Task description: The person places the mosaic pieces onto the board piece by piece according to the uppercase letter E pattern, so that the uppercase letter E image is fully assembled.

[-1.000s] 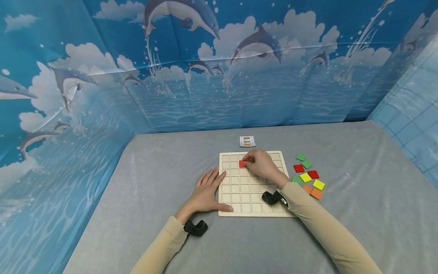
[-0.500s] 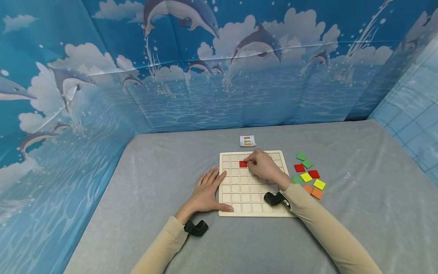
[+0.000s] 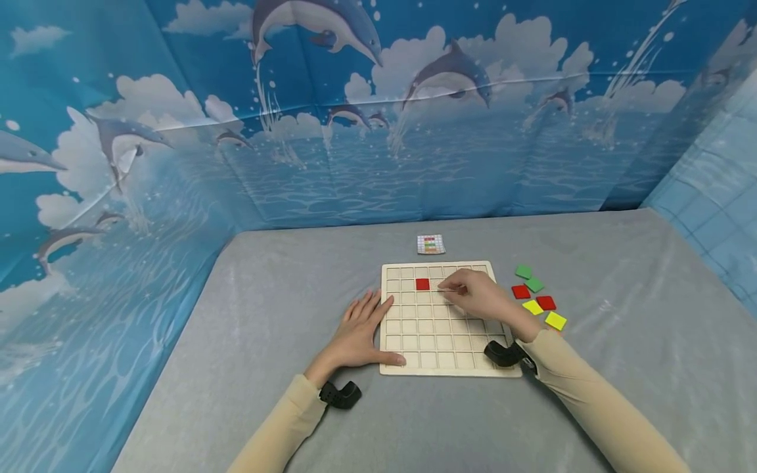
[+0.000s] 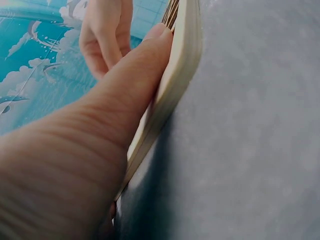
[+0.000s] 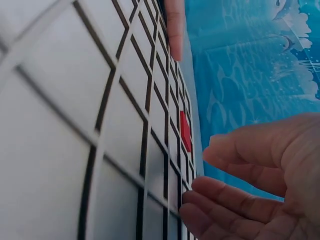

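Observation:
A pale wooden grid board point(image 3: 426, 343) lies on the grey table, with one red square tile point(image 3: 422, 284) sitting in a cell near its top. Beside the board's left edge my left hand point(image 3: 355, 336) rests with fingers spread, its thumb lying over the lower left corner; the left wrist view shows that thumb point(image 4: 145, 60) on the rim. My right hand point(image 3: 476, 292) is above the board's upper right part, to the right of the red tile. In the right wrist view its thumb and fingers point(image 5: 225, 195) are apart, with nothing between them.
Loose green point(image 3: 523, 271), red point(image 3: 547, 303) and yellow tiles point(image 3: 556, 320) lie right of the board, partly hidden by the right forearm. Behind the board is a small card point(image 3: 430, 244) with a coloured grid pattern. A blue dolphin-print curtain point(image 3: 367, 171) borders the table.
My right hand has let go of the red tile, which stays in its cell, and has moved right. Its forearm now covers the orange tiles. The left hand has stayed in place.

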The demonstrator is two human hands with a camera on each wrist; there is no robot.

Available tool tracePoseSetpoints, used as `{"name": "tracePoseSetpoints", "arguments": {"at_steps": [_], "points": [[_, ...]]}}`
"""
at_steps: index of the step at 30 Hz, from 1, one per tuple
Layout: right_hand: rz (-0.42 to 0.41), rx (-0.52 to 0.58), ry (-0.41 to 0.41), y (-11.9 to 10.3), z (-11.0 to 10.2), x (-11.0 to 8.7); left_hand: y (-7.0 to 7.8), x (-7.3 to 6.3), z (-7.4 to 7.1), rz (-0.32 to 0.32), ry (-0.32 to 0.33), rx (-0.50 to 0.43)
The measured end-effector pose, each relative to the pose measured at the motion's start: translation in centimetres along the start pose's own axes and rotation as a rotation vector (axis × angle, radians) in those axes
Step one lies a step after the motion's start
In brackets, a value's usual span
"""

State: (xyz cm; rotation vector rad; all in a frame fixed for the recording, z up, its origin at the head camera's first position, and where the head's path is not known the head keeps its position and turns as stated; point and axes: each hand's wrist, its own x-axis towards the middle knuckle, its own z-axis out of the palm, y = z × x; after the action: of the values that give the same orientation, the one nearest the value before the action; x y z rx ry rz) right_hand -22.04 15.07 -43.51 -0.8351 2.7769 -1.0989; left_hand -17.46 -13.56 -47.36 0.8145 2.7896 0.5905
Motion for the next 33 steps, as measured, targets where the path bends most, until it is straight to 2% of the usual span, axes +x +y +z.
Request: {"name": "tracePoseSetpoints", "arguments": {"at_steps": [7, 13, 22, 27, 33], "points": [[0.053, -0.017, -0.004, 0.5, -2.1, -2.7, -0.1, 0.0, 0.1, 0.009, 0.012, -0.012], [0.05, -0.06, 0.031, 1.8, -3.8, -4.6, 0.0, -0.1, 0.0, 0.01, 0.012, -0.012], [0.212, -0.185, 0.067, 3.8, -5.5, -6.4, -0.1, 0.1, 0.2, 0.013, 0.017, -0.008], [0.273, -0.249, 0.062, 5.0, -6.0, -7.0, -0.1, 0.0, 0.3, 0.01, 0.019, -0.007], [0.336, -0.238, 0.041, 6.0, -6.4, -7.5, -0.1, 0.0, 0.2, 0.013, 0.018, -0.006]]}}
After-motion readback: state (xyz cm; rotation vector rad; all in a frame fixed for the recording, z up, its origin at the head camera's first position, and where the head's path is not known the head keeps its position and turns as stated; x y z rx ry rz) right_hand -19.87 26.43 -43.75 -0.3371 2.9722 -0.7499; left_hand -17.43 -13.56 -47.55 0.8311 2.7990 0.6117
